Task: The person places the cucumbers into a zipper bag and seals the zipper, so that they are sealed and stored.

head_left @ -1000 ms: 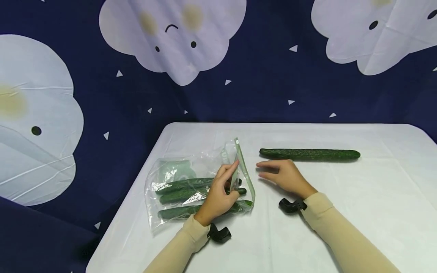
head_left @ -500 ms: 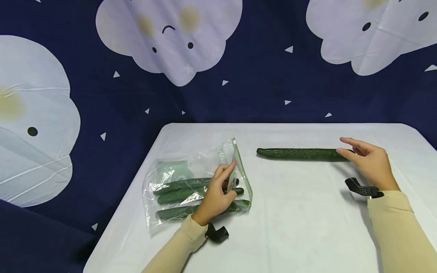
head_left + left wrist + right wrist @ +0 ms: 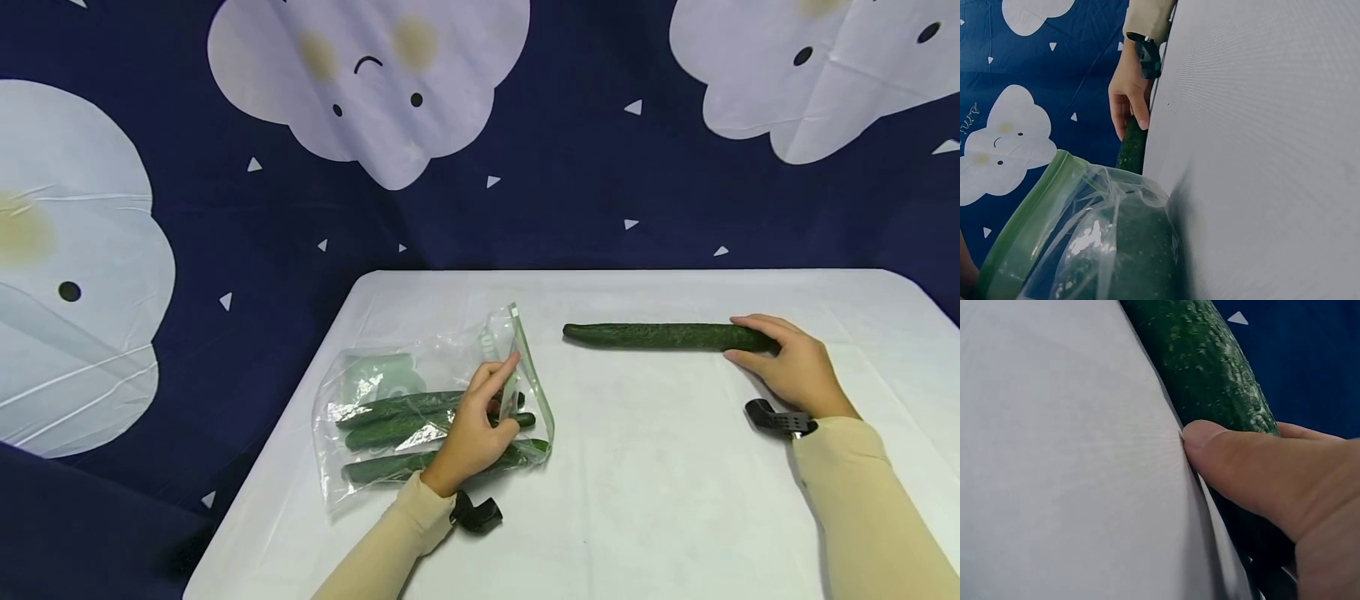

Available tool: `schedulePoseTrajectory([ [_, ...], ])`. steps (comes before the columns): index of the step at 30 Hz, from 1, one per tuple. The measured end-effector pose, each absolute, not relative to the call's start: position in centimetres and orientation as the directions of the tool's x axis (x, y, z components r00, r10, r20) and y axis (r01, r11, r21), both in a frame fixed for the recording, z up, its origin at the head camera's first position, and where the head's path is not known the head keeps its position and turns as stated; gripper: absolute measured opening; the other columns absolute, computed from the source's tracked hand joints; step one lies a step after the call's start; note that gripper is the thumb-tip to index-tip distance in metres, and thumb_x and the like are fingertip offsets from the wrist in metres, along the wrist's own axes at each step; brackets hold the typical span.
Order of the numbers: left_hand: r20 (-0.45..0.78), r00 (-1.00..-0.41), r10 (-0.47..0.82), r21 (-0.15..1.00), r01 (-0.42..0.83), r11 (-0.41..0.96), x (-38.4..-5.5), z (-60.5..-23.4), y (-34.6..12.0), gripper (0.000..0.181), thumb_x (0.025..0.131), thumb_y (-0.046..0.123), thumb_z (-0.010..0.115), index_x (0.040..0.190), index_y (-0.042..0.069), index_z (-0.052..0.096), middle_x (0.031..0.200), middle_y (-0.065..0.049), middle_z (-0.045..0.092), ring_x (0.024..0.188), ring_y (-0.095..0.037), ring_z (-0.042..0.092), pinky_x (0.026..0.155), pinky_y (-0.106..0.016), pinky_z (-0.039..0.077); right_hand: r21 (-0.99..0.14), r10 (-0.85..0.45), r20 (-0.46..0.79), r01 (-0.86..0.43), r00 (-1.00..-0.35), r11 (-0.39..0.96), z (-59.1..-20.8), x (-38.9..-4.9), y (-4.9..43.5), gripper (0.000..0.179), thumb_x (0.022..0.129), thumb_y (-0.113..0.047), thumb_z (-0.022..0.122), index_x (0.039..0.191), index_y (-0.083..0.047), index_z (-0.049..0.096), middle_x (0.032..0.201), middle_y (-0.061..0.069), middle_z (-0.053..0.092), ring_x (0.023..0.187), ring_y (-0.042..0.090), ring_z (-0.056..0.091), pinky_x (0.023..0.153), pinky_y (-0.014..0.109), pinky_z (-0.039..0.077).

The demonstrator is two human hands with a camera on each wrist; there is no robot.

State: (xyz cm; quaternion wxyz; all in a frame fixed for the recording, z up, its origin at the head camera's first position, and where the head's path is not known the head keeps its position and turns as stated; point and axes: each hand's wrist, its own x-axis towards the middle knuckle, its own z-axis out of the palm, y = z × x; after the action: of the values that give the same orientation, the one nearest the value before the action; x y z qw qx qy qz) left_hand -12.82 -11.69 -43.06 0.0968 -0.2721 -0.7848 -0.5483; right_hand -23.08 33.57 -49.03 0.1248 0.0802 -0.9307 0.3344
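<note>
A long dark green cucumber (image 3: pixel 652 336) lies crosswise on the table at the back right. My right hand (image 3: pixel 806 371) grips its right end, thumb on the near side and fingers over the far side. In the right wrist view the thumb (image 3: pixel 1241 459) presses against the bumpy cucumber skin (image 3: pixel 1194 362). A clear zip bag (image 3: pixel 450 354) with a green strip (image 3: pixel 531 367) along its mouth lies at the left. My left hand (image 3: pixel 480 429) holds the bag at its mouth, index finger stretched along the strip. Several cucumbers (image 3: pixel 390 467) lie inside, partly hidden by this hand.
A white cloth covers the table (image 3: pixel 637 500). Behind it hangs a dark blue backdrop (image 3: pixel 562 208) with cloud faces. Black wrist cameras sit on both sleeves; the left one (image 3: pixel 478 513) is close over the cloth.
My right hand has moved right from beside the bag to the loose cucumber's far right end, then lowered and closed round it. My left hand and the bag have stayed put.
</note>
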Motion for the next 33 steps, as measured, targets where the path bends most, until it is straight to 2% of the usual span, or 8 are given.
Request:
schedulePoseTrajectory([
  [5,0.448,-0.837,0.315,0.810,0.529,0.254,-12.7,-43.0,-11.8,0.086,0.073,-0.019,0.048,0.156,0.000,0.038,0.125,-0.015,0.050,0.073,-0.035,0.036,0.065,-0.030,0.032,-0.556,-0.101,0.341,-0.287,-0.935,0.780,-49.2,-23.4,33.3,0.056,0.091,-0.026,0.078,0.140,-0.006,0.062,0.142,0.026,0.052,0.129,0.054,0.044,0.103,0.071,0.032],
  [10,0.452,-0.836,0.311,0.808,0.532,0.255,-12.6,-42.9,-11.9,0.085,0.073,-0.020,0.048,0.155,-0.001,0.038,0.124,-0.015,0.050,0.070,-0.032,0.034,0.065,-0.027,0.031,-0.537,-0.130,0.327,-0.297,-0.936,0.790,-49.1,-23.5,32.9,0.051,0.094,-0.026,0.074,0.138,-0.005,0.059,0.143,0.029,0.050,0.129,0.055,0.044,0.100,0.071,0.034],
  [15,0.454,-0.834,0.314,0.808,0.534,0.249,-12.9,-43.3,-11.9,0.085,0.072,-0.020,0.048,0.155,-0.003,0.037,0.124,-0.016,0.050,0.070,-0.035,0.035,0.063,-0.030,0.032,-0.538,-0.123,0.331,-0.295,-0.935,0.789,-49.1,-23.3,32.9,0.048,0.094,-0.025,0.075,0.136,-0.006,0.061,0.143,0.028,0.051,0.130,0.054,0.044,0.102,0.070,0.034],
  [18,0.450,-0.834,0.320,0.806,0.534,0.256,-13.5,-44.5,-11.9,0.087,0.073,-0.020,0.048,0.157,0.000,0.036,0.126,-0.016,0.049,0.070,-0.037,0.035,0.062,-0.030,0.031,-0.549,-0.112,0.343,-0.296,-0.932,0.782,-49.2,-23.1,33.0,0.047,0.093,-0.026,0.076,0.135,-0.008,0.063,0.143,0.026,0.054,0.130,0.053,0.045,0.104,0.069,0.033],
  [26,0.436,-0.833,0.340,0.809,0.529,0.258,-14.7,-46.5,-12.5,0.090,0.075,-0.016,0.050,0.160,0.008,0.034,0.130,-0.018,0.049,0.071,-0.025,0.036,0.064,-0.026,0.032,-0.588,-0.119,0.372,-0.333,-0.921,0.737,-49.0,-23.2,31.9,0.046,0.090,-0.026,0.079,0.132,-0.012,0.068,0.140,0.020,0.059,0.131,0.049,0.049,0.107,0.066,0.033],
  [33,0.439,-0.830,0.343,0.805,0.534,0.259,-14.7,-46.5,-12.6,0.089,0.075,-0.013,0.050,0.160,0.008,0.034,0.130,-0.020,0.049,0.074,-0.018,0.036,0.064,-0.026,0.033,-0.647,-0.137,0.290,-0.300,-0.947,0.701,-48.5,-23.1,30.2,0.050,0.090,-0.037,0.077,0.136,-0.018,0.067,0.144,0.018,0.057,0.133,0.046,0.047,0.104,0.065,0.035],
])
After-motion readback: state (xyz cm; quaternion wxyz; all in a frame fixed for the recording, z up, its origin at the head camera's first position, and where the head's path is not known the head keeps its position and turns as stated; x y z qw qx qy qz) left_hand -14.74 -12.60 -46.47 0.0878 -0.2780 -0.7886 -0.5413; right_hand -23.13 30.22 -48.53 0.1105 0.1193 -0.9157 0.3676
